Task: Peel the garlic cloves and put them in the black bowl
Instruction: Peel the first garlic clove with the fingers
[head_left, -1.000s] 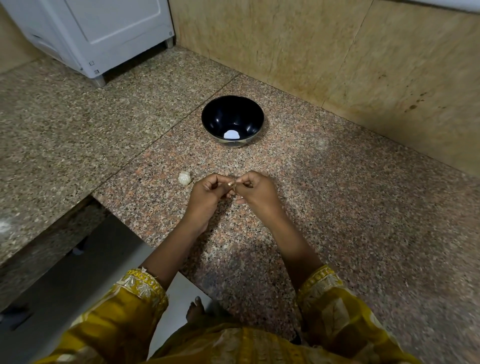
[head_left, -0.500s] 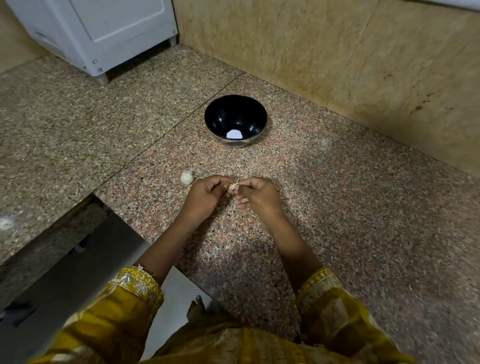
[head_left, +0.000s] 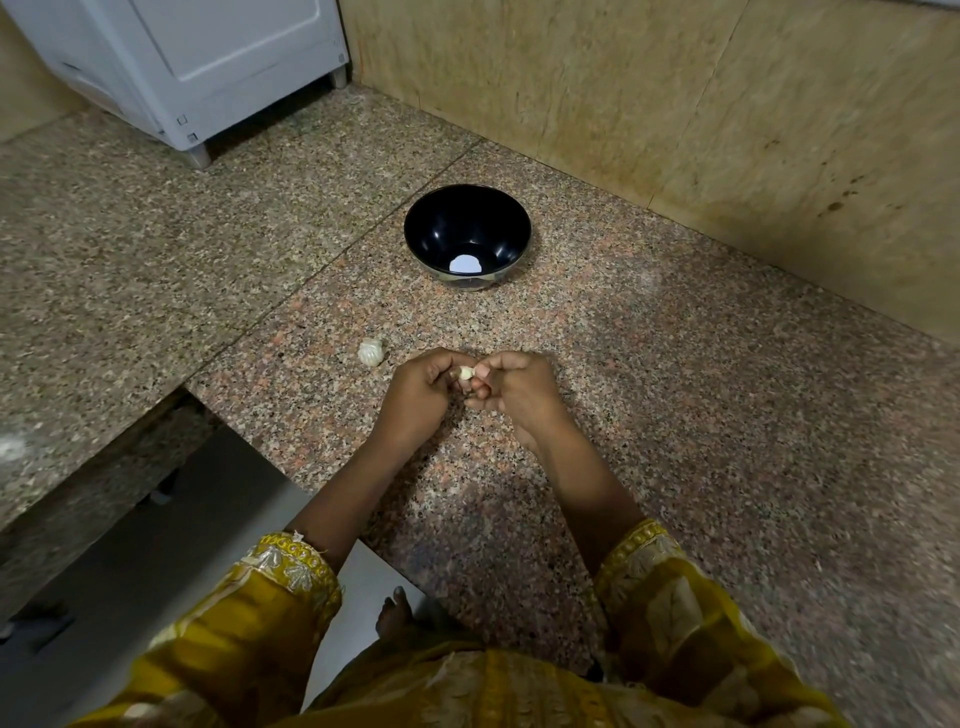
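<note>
Both hands meet low over the granite counter (head_left: 701, 441), knuckles up, fingers curled in. We see the left hand (head_left: 420, 397) and right hand (head_left: 522, 391) pinching one garlic clove (head_left: 466, 372) between thumbs and fingertips. The clove shows pale in the gap between them. It is not in the bowl.

The black bowl (head_left: 431, 234) sits upright farther back on the counter, well apart from the hands and near the wall tiles (head_left: 675, 114). There is a white patch (head_left: 465, 264) at the bowl's bottom. We read it as possibly a light reflection, but at this sharpness we can't rule out something lying there.

A garlic lump (head_left: 372, 352), small and white, lies on the counter just left of the left hand, not touching it.

A white unit (head_left: 208, 67) on short legs stands at the back left, where the counter meets the wall. Yellow embroidered sleeves (head_left: 280, 587) end partway up both forearms; wrists are bare.
</note>
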